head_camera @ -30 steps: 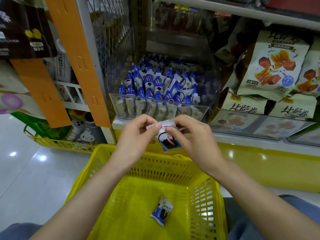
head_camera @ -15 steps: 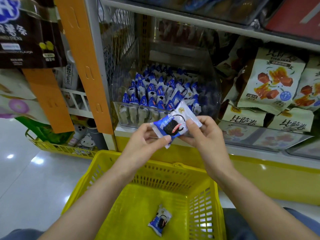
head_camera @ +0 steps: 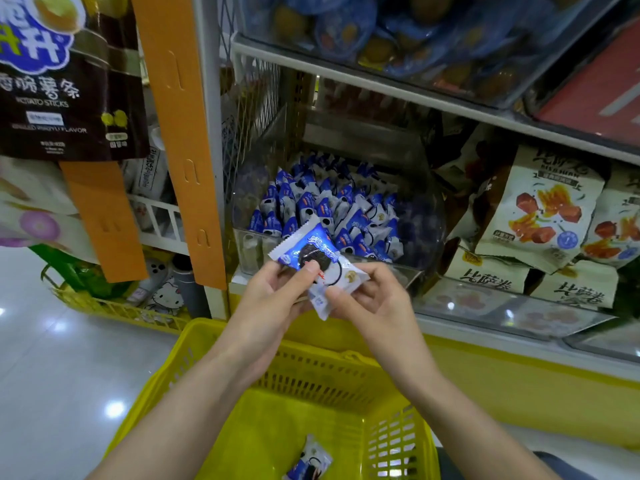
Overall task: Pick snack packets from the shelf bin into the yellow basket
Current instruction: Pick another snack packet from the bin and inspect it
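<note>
A blue and white snack packet point(head_camera: 311, 252) with a dark cookie picture is held face up between both hands, in front of the shelf edge and above the far rim of the yellow basket point(head_camera: 242, 358). My left hand point(head_camera: 277, 292) pinches its lower left side. My right hand point(head_camera: 367, 296) grips its right end. A clear shelf bin point(head_camera: 415, 216) behind the hands holds several packets of the same kind point(head_camera: 322, 206). One more packet point(head_camera: 310, 462) lies on the basket floor.
Beige snack bags point(head_camera: 540, 216) fill the shelf to the right. An orange upright point(head_camera: 180, 133) and a dark potato-stick bag point(head_camera: 65, 74) hang at the left. A low yellow wire basket point(head_camera: 114, 306) with goods stands on the shiny floor at the left.
The packet has been turned from edge-on to face up and raised slightly. The view has tilted up, showing more of the upper shelf.
</note>
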A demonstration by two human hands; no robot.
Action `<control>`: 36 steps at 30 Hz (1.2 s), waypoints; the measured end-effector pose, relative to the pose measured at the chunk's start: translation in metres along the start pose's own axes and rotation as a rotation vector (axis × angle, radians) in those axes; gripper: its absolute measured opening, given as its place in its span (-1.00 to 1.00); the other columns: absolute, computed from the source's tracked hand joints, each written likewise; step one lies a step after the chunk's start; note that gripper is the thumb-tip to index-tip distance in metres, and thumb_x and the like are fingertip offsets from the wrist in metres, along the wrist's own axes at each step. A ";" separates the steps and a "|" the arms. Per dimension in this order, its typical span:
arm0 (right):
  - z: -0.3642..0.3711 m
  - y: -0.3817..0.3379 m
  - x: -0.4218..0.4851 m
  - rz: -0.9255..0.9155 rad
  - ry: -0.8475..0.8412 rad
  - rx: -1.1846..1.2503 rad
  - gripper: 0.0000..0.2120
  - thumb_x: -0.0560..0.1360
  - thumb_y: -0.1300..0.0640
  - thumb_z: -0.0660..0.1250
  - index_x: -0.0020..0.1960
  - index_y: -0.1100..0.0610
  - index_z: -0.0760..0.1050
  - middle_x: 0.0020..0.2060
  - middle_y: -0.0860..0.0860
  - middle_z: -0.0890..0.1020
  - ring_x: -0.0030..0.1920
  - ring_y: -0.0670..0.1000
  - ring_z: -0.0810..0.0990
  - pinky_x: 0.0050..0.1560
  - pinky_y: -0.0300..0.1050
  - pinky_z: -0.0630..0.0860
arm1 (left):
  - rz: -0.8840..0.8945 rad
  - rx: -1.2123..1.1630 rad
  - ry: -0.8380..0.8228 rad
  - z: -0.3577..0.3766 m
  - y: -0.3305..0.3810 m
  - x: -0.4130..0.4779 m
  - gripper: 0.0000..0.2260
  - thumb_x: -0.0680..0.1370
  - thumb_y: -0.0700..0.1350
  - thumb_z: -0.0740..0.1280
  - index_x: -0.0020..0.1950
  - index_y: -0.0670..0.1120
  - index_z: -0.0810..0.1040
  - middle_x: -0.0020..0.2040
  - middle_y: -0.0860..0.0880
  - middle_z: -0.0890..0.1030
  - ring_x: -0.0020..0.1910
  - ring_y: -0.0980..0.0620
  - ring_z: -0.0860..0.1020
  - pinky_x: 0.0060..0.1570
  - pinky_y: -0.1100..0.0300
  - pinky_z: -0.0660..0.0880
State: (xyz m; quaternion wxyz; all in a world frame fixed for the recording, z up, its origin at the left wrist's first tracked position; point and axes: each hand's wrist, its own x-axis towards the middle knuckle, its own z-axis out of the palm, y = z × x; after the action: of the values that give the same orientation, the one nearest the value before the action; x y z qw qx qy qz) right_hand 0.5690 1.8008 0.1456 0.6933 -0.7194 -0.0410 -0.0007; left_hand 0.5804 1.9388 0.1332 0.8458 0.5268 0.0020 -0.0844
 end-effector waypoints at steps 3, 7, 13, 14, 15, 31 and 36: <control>-0.001 -0.014 0.014 -0.112 -0.027 -0.178 -0.82 0.41 0.01 0.33 0.00 -0.04 0.46 -0.11 -0.11 0.61 -0.09 -0.22 0.60 -0.04 -0.34 0.52 | 0.051 0.002 0.023 -0.007 0.009 0.005 -0.61 0.41 -0.03 0.36 0.21 -0.06 0.49 0.06 -0.07 0.65 0.03 0.00 0.63 -0.12 0.19 0.58; -0.022 -0.027 0.075 -0.150 0.150 -0.465 -0.91 0.52 0.13 0.29 0.03 0.03 0.48 -0.12 -0.12 0.58 -0.17 -0.30 0.53 -0.13 -0.50 0.42 | 0.096 0.046 0.075 -0.015 0.020 0.010 -0.55 0.35 0.00 0.37 0.22 -0.03 0.48 0.05 0.00 0.66 0.02 0.04 0.63 -0.14 0.24 0.57; -0.042 -0.007 0.149 0.237 0.048 -1.037 -0.73 0.54 0.11 0.27 0.17 0.25 0.48 -0.02 0.15 0.57 0.05 0.12 0.56 -0.12 -0.18 0.39 | 0.113 0.110 0.119 -0.020 0.025 0.016 -0.65 0.36 0.00 0.33 0.14 0.03 0.47 0.02 0.04 0.66 -0.01 0.12 0.63 -0.06 0.23 0.57; -0.041 -0.005 0.154 0.270 0.019 -1.125 -0.72 0.54 0.09 0.28 0.14 0.25 0.49 -0.02 0.16 0.58 0.05 0.13 0.56 -0.13 -0.16 0.39 | 0.113 0.101 0.122 -0.020 0.026 0.017 -0.68 0.39 -0.03 0.33 0.14 0.03 0.47 0.02 0.04 0.66 -0.01 0.13 0.63 -0.07 0.26 0.58; -0.040 -0.003 0.159 0.295 0.000 -1.189 -0.70 0.53 0.06 0.29 0.14 0.26 0.49 0.00 0.18 0.58 0.05 0.14 0.56 -0.11 -0.13 0.41 | 0.114 0.089 0.125 -0.021 0.026 0.018 -0.71 0.42 -0.05 0.33 0.13 0.03 0.48 0.01 0.05 0.66 -0.02 0.14 0.63 -0.08 0.29 0.57; -0.028 -0.067 0.137 -0.098 0.161 -1.044 -0.83 0.49 0.02 0.34 0.04 0.06 0.51 -0.19 -0.09 0.53 -0.22 -0.14 0.49 -0.25 -0.33 0.37 | 0.000 0.051 0.150 -0.022 0.031 0.017 -0.77 0.54 -0.05 0.26 0.19 0.00 0.48 -0.01 -0.01 0.67 -0.04 0.05 0.64 0.02 0.09 0.55; 0.003 -0.093 0.090 0.003 -0.069 -0.509 -0.79 0.45 -0.04 0.36 -0.15 0.11 0.58 -0.38 -0.07 0.62 -0.40 -0.17 0.51 -0.38 -0.32 0.41 | -0.005 -0.067 0.002 -0.021 0.035 0.011 -0.47 0.40 0.13 0.25 0.31 -0.09 0.42 0.08 -0.05 0.65 0.06 0.01 0.62 0.02 0.11 0.55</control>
State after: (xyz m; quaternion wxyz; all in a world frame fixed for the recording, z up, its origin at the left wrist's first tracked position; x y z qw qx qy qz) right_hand 0.6532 1.8124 0.2430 0.4881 -0.8704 -0.0623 0.0147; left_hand 0.5981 1.9715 0.1543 0.8628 0.4982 0.0069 -0.0858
